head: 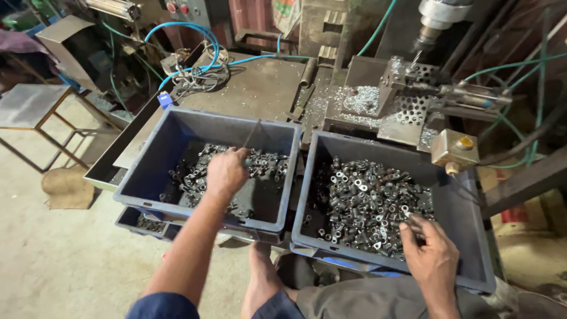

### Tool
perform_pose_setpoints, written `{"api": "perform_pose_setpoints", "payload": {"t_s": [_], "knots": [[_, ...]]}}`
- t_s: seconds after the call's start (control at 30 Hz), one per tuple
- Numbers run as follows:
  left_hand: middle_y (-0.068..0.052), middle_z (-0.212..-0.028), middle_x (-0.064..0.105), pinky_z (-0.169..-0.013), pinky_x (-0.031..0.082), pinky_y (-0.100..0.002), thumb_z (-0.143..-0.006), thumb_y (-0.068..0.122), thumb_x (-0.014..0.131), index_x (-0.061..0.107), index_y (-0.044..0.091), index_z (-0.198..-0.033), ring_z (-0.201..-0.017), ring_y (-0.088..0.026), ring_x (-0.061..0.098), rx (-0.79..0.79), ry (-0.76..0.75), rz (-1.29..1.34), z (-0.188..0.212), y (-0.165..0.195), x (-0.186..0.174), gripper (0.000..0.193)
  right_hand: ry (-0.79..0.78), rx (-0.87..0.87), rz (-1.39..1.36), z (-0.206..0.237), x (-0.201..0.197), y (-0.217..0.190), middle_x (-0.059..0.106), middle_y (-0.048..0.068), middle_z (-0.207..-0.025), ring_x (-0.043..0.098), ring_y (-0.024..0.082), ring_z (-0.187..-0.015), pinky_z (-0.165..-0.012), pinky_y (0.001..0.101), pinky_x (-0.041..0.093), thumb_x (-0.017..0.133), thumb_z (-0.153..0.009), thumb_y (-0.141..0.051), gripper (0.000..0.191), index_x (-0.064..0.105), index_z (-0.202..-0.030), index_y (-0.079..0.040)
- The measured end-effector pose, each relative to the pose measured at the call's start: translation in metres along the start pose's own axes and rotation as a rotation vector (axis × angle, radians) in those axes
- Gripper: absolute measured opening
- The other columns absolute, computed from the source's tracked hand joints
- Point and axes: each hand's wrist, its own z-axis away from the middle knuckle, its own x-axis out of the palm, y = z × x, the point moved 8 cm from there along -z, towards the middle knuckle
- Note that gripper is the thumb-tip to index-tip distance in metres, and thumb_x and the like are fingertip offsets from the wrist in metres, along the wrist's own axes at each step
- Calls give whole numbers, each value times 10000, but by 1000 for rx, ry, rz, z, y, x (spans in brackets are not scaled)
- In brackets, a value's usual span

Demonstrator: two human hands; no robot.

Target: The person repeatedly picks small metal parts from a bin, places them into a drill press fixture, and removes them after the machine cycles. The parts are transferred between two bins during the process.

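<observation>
Head view: left hand (226, 171) grips a thin rod (252, 134) over the left crate (177, 121); right hand (434, 257) pinches metal fittings (366, 198).

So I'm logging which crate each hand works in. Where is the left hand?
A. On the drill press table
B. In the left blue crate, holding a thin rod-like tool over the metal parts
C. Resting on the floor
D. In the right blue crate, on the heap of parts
B: the left hand is inside the left blue crate, gripping a thin rod-like tool over the dark metal parts, while the right hand is in the right blue crate.
</observation>
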Motion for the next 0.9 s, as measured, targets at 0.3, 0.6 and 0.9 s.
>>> {"api": "perform_pose_setpoints", "payload": {"t_s": [0.3,0.6,0.9], "knots": [[-158,-958,769,-873,571,-463,-870,156,599,783,150,-890,-947,-316,750,-59,-491,-345,12,-99,54,185,-19,64,-60,-5,16,12,755,105,-1029,747,188,-866,-788,310,573,739,-941,-152,242,730,-1143,-20],[-145,-1083,769,-891,600,-438,-925,163,560,814,136,-967,-1047,-305,746,-123,-584,-385,31,-130,85,258,-29,65,-55,4,16,9,758,118,-1027,753,195,-885,-803,315,579,743,-933,-160,260,726,-1148,-16],[-181,-1004,763,-865,570,-467,-786,376,739,799,203,-1050,-983,-375,720,-233,-365,-113,15,-58,3,321,19,85,-108,-8,4,14,755,121,-976,758,238,-815,-715,346,585,765,-872,-186,259,735,-1080,-34]]}}
